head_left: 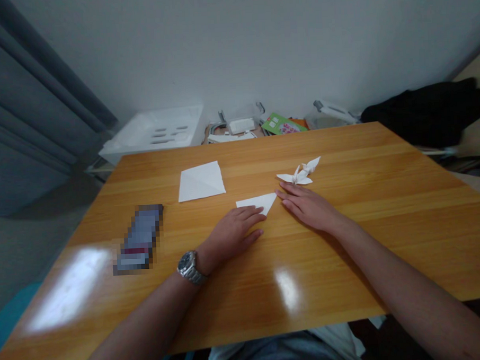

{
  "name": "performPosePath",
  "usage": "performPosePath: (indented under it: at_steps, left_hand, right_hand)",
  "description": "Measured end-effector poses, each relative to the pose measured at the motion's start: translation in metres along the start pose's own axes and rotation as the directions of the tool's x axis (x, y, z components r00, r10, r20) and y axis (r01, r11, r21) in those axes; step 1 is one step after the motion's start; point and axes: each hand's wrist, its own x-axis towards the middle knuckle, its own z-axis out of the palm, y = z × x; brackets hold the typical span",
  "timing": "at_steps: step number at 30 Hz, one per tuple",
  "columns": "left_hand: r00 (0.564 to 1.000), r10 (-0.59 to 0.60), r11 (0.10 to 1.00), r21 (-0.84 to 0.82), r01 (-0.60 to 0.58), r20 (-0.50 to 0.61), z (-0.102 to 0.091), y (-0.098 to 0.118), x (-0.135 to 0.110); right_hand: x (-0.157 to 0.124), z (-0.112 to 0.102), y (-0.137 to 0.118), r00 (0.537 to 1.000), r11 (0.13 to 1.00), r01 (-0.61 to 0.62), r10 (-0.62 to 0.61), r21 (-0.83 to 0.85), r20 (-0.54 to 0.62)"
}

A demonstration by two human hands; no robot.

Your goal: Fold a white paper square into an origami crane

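— Forearms come in from the bottom edge, one on each side, over a glossy wooden table (347, 260). What's on the left wrist?

— A metal wristwatch (191, 268). Just past it the left hand (232, 234) lies palm down, fingers straight and gripping nothing. Off to its left, apart from it, is a flat dark slab (139, 237), too blurred to name.

— Why flat like that?

— My reading is that it pins paper. Its fingertips rest on the near edge of a small white folded triangle (259, 202), and a flat hand would keep the fold from springing up or sliding on the slick top.

— And the right hand (308, 206)?

— Also spread flat, palm down, holding nothing. Its fingertips reach the triangle's right corner. Whether they touch it or stop just beside it, I cannot tell. So the triangle lies ahead of both hands, between the two sets of fingertips, near the table's middle.

— Beyond that?

— Just past the right fingertips sits a white paper crane (301, 173), wings out, apart from the triangle. It looks parked where no palm would crush it. Farther left lies a white square sheet (201, 180) with a diagonal crease, flat and well apart from either hand.

— Behind the table?

— A white moulded tray (154, 131), clutter with a green packet (281, 125), a black cloth (423, 111) at right, then a pale wall.
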Motion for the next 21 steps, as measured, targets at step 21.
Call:
performPosePath:
  at_steps: [21]
  left_hand:
    - [0.997,-0.032,0.997,0.064,0.036,-0.063,0.0051,-0.0002,0.0009]
  right_hand:
    - [-0.0008,-0.005,-0.0041,0.994,0.997,0.07,-0.071,-0.017,-0.079]
